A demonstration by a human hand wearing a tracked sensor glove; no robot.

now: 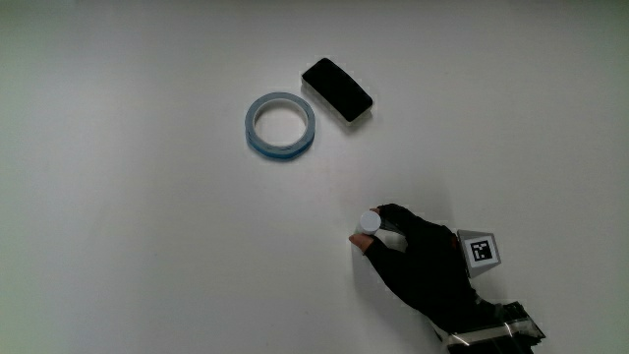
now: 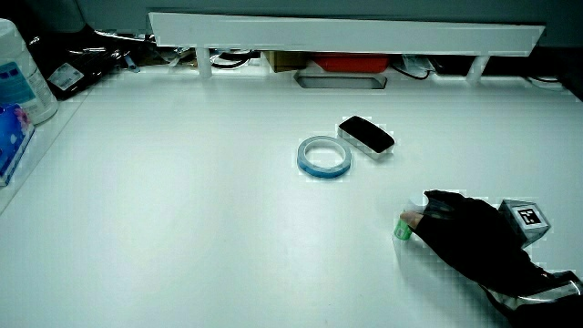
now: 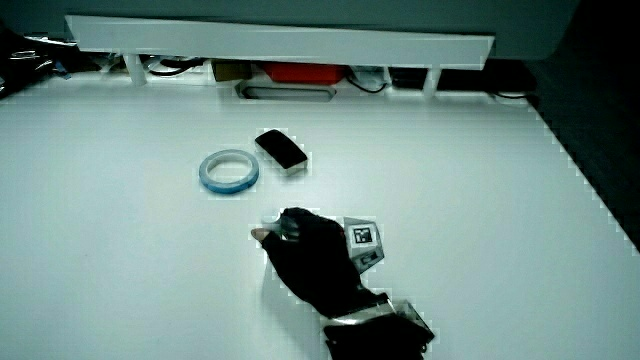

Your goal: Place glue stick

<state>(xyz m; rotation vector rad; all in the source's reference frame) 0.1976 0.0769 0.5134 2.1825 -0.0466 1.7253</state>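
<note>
The fingers (image 1: 395, 218) of the black-gloved hand (image 1: 418, 264) are curled closely around a small cylindrical glue stick (image 1: 369, 222) with a round white cap and, in a side view, a green body (image 2: 403, 230). The stick stands upright on the smooth white table (image 1: 147, 246), its cap showing past the fingertips. A patterned cube (image 1: 480, 249) sits on the hand's back. Farther from the person lie a pale blue ring of tape (image 1: 280, 125), flat and hollow, and just beside it a glossy black oblong eraser-like block (image 1: 336, 88) with rounded corners and a white underside.
</note>
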